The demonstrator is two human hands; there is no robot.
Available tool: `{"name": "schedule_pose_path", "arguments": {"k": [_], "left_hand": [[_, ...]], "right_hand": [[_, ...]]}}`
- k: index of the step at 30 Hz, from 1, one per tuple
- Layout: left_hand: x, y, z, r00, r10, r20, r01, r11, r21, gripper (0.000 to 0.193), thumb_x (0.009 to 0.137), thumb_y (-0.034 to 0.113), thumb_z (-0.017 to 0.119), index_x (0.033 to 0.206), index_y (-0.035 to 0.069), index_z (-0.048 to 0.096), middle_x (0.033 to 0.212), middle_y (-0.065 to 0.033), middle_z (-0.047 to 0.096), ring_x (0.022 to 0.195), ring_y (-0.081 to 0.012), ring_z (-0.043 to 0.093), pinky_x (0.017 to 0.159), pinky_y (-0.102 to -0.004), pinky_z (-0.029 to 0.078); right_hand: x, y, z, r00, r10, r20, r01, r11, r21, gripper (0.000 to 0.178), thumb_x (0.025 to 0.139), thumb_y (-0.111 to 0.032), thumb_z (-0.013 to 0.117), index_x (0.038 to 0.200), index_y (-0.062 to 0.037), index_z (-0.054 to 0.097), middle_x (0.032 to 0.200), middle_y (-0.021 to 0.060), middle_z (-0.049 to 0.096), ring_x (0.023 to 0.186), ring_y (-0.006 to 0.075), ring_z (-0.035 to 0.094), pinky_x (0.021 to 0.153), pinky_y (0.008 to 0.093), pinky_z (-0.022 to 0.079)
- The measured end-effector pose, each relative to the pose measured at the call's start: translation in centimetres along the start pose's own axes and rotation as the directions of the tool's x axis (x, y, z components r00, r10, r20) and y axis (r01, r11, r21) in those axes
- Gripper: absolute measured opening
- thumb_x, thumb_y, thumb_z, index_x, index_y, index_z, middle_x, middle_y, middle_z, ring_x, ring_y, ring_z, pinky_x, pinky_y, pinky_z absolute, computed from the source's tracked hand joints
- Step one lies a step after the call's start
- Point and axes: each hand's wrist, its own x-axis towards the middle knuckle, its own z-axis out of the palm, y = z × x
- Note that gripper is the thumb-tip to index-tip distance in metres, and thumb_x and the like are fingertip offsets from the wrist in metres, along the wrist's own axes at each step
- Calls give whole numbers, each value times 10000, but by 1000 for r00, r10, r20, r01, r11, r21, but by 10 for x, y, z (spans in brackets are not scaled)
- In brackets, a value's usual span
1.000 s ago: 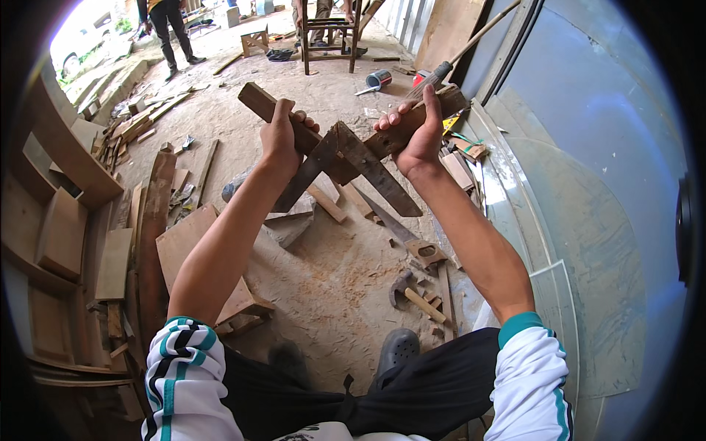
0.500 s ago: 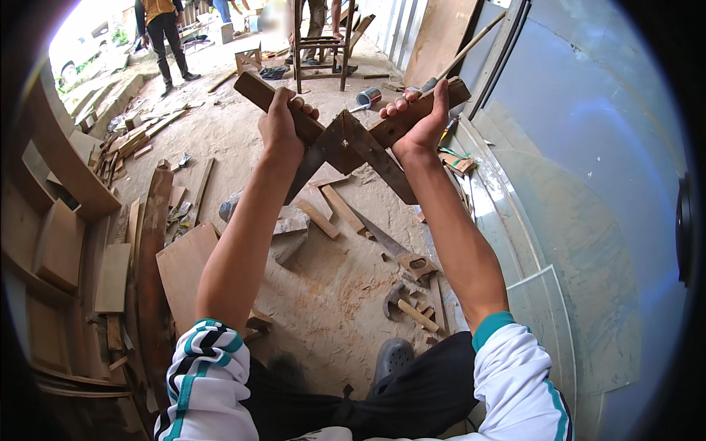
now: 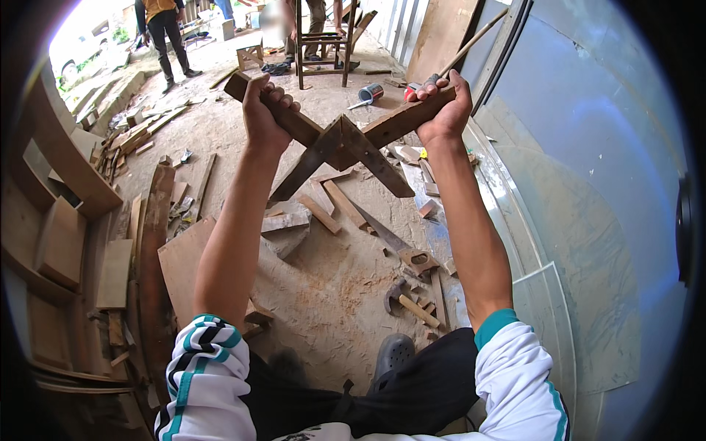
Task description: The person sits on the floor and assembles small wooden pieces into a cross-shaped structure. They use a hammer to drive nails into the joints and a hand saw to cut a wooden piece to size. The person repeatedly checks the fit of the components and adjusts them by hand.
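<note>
Crossed wooden frame [image 3: 357, 145] held above the floor [image 3: 323, 294]

Can [image 3: 371, 93] on its side beyond the wooden frame; any label too small to read. Left hand [image 3: 263, 117]: reached forward, fingers wrapped round the upper-left arm. Right hand [image 3: 446, 119]: likewise extended, fingers curled round the upper-right arm. Wooden frame: dark brown, scuffed, pointed at the joint. Saw [image 3: 417, 259] toward floor's right edge.

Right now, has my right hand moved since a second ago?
Yes: judged against the saw, your right hand has shifted up and rightward in view.
</note>
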Motion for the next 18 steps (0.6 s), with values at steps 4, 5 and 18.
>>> {"name": "schedule_pose_path", "arguments": {"k": [4, 5, 18], "left_hand": [[-1, -5, 9, 991, 91, -93, -87, 995, 46, 170, 840, 208, 628, 758, 144, 493, 626, 15, 454, 555, -135, 460, 581, -334, 434], [-2, -5, 12, 988, 108, -109, -101, 993, 63, 163, 839, 207, 627, 764, 141, 497, 628, 12, 458, 555, -135, 462, 582, -334, 435], [-10, -16, 2, 984, 51, -172, -4, 966, 259, 508, 870, 406, 686, 1179, 63, 474, 839, -67, 607, 757, -204, 612, 739, -370, 528]], "right_hand": [[4, -2, 5, 998, 0, -56, 2, 1000, 30, 269, 803, -310, 654, 739, -144, 452, 611, 12, 473, 543, 192, 490, 620, 393, 459], [6, -2, 4, 998, 0, -65, 3, 999, 36, 269, 800, -310, 654, 737, -144, 451, 609, 12, 474, 543, 192, 491, 622, 392, 455], [22, -3, -12, 993, 113, -19, -112, 992, 49, 257, 829, -315, 627, 769, -113, 480, 621, 41, 516, 549, 218, 509, 611, 435, 473]]}}
